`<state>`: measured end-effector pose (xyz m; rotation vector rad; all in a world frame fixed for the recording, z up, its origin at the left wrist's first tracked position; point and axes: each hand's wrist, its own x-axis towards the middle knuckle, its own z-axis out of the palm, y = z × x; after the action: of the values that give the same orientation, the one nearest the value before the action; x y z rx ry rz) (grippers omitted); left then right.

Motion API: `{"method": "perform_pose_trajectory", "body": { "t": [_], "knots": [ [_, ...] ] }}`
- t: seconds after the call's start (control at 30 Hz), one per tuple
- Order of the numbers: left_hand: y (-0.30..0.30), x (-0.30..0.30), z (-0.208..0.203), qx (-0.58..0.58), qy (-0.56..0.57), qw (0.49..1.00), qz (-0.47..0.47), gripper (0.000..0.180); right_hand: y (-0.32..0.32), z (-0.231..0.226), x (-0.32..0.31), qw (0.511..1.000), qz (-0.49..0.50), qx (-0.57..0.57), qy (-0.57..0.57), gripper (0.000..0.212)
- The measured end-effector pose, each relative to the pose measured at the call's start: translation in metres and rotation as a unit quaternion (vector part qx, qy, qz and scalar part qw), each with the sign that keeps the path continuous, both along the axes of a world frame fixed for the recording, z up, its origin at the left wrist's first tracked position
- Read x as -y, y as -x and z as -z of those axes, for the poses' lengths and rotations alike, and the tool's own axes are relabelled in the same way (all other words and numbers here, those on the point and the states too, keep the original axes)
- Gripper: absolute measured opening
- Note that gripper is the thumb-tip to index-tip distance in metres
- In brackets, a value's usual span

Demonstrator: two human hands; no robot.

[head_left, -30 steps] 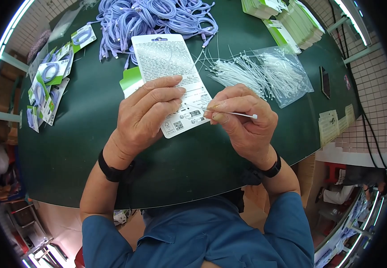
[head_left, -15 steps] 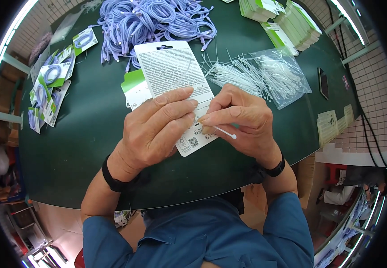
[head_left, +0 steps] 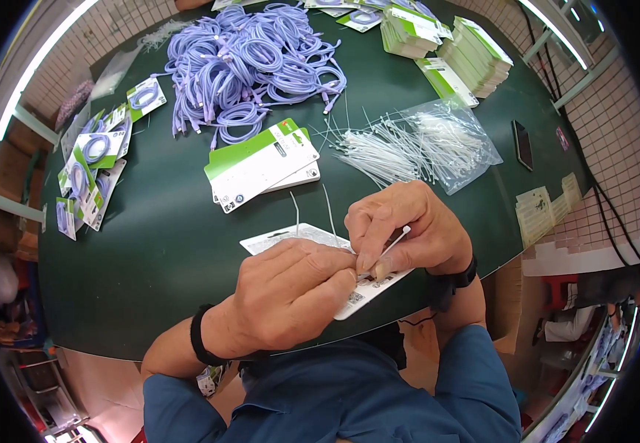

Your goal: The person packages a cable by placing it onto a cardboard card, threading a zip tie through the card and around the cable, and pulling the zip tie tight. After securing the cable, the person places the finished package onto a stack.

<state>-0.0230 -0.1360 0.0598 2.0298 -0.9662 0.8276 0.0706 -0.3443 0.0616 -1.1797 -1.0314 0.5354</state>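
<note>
Low over the table's near edge, a white printed backing card (head_left: pixel 267 239) lies tilted under both hands. My left hand (head_left: pixel 290 295) is closed on the card, its fingers lying across the middle. With thumb and fingertips, my right hand (head_left: pixel 417 229) pinches a white cable tie (head_left: pixel 397 239) at the card's right part; its small head sticks out past the fingers. Two thin white tie tails (head_left: pixel 330 210) rise beyond the card's far side. Whether either belongs to the pinched tie is hidden by my fingers.
Ahead lie more green-and-white cards (head_left: pixel 265 166) and a heap of coiled lilac cables (head_left: pixel 253 66). Loose cable ties (head_left: pixel 386 151) spill from a clear bag (head_left: pixel 456 140), near a phone (head_left: pixel 522 145). Carded cables (head_left: pixel 87 166) sit left, card stacks (head_left: pixel 475 55) far right.
Both hands have brought the card nearer to me and laid it flatter. Two tie tails now stand up beyond it, and the cards it was covering are exposed.
</note>
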Motion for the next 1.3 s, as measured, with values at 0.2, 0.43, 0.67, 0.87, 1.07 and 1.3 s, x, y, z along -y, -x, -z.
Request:
{"method": "perform_pose_trajectory", "body": {
  "t": [0.2,0.43,0.67,0.87,1.07,1.3],
  "knots": [
    [0.003,-0.006,-0.005,-0.296,0.140,0.944,-0.043,0.008,-0.004,0.016,-0.007,0.973,0.114,-0.197,-0.045,0.019],
    [-0.044,-0.023,0.034,-0.390,0.486,0.782,0.019,0.022,-0.001,0.023,-0.022,0.914,0.378,0.146,-0.029,0.022],
    [-0.047,-0.023,0.044,-0.409,0.493,0.768,0.019,0.022,0.000,0.038,-0.044,0.785,0.375,0.489,0.054,0.035],
    [-0.045,-0.018,0.046,-0.421,0.488,0.765,0.023,0.023,0.001,0.040,-0.048,0.740,0.384,0.548,0.063,0.037],
    [-0.043,-0.020,0.050,-0.434,0.477,0.764,0.034,0.025,0.001,0.043,-0.050,0.741,0.394,0.541,0.057,0.033],
    [-0.039,-0.016,0.042,-0.411,0.422,0.807,0.035,0.029,-0.007,0.051,-0.053,0.756,0.438,0.486,0.002,0.029]
  ]
}}
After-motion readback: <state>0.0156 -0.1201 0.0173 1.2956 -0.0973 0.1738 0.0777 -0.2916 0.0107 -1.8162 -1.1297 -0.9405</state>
